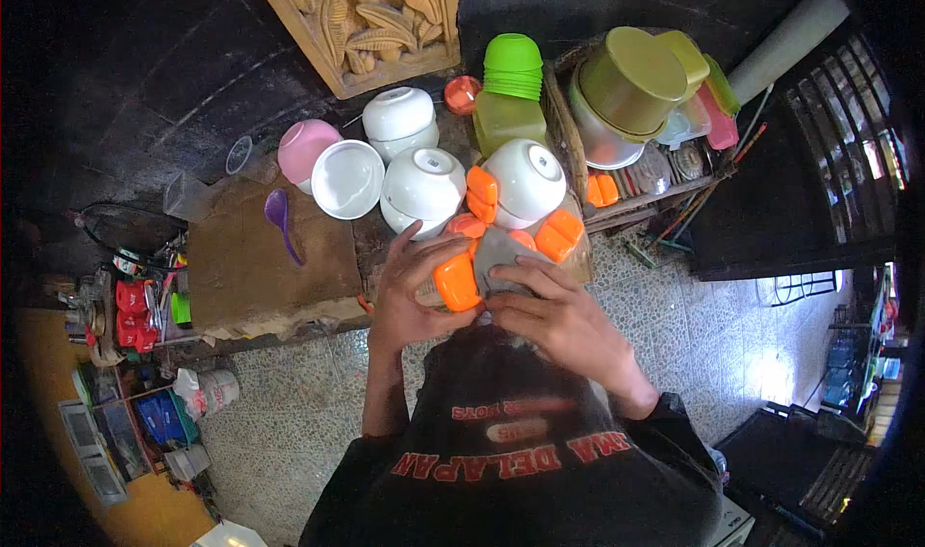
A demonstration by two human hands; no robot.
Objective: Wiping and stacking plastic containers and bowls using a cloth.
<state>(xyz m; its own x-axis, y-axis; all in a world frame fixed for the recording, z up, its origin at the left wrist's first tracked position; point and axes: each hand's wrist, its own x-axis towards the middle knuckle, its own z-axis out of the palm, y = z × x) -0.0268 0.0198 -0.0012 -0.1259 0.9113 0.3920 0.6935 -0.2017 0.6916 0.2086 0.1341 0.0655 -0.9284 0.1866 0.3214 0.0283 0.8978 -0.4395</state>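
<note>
My left hand [415, 287] grips an orange plastic dish [457, 281], thumb below it and fingers over its top. A grey cloth [502, 258] is in my right hand [538, 301], pressed against the right side of that dish. Just beyond my hands, more orange dishes lie on the table: one [560, 235] to the right, another [482, 194] leaning against an upturned white bowl [526, 182]. A second pair of stacked white bowls [424, 186] stands behind my left hand.
Further back are more white bowls [399, 117], a pink bowl [307, 150] and green cups [513, 67]. A purple spoon [278, 218] lies on brown cardboard [231, 280] at left. At right, a wooden rack [636, 204] holds an olive container [632, 81].
</note>
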